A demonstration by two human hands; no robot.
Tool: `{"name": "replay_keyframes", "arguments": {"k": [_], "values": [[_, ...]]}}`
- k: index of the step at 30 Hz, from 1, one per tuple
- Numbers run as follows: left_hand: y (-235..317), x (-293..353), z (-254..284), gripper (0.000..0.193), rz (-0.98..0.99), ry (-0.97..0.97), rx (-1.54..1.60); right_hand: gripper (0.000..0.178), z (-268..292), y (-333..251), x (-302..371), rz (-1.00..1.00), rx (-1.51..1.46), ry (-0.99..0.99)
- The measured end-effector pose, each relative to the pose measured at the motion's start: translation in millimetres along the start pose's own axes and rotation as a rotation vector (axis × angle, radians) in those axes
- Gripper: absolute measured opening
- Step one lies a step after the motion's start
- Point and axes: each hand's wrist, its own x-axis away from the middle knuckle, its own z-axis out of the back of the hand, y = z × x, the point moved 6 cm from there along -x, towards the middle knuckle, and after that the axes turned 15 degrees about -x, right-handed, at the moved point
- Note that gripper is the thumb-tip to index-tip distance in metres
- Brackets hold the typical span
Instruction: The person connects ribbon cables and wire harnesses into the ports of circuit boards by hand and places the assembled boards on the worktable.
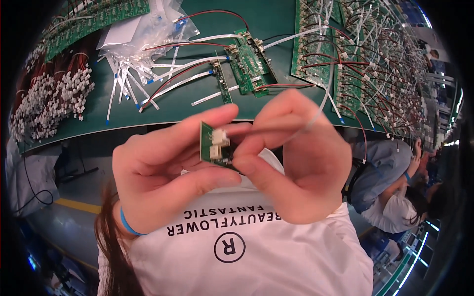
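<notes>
My left hand (163, 153) is closed around a small green circuit board (205, 143), fingers behind it and thumb along its lower edge. Two cream-white connector sockets (217, 144) face right on the board. My right hand (301, 158) pinches thumb and forefinger together at the board's right side. A thin pale ribbon cable (316, 116) crosses the right hand and curves up toward the bench; its end at the fingertips is hidden and blurred. Just beyond my hands, another narrow board (222, 81) stands on edge beside a pair of wired green boards (249, 61).
On the green bench (163, 116), white ribbon cables (131, 84) spill from a clear plastic bag (143, 32). Bundled red and black wires (54, 93) with white plugs lie at left. Rows of wired boards (345, 64) cover the right. Another person (390, 182) sits at right.
</notes>
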Motion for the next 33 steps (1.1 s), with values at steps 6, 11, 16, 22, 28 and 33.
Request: {"name": "replay_keyframes", "arguments": {"k": [6,11,16,22,28,33], "values": [[-6,-6,-1,0.038,-0.011,-0.081,-0.108,0.016,0,3,6,0.002,0.077,0.016],[-9,-8,1,0.033,-0.026,-0.084,-0.121,0.018,-1,4,9,0.091,0.115,0.067],[-5,-8,4,0.034,-0.127,-0.024,-0.091,0.017,0,7,8,0.050,0.019,0.089],[-15,-7,5,0.045,0.088,-0.037,-0.019,0.019,1,9,2,0.049,-0.034,0.100],[-10,-6,5,0.046,0.079,-0.031,0.011,0.019,-1,7,3,0.074,0.002,0.073],[-12,-4,7,0.039,0.019,-0.097,-0.027,0.020,-2,10,0,0.106,-0.024,0.080]]}}
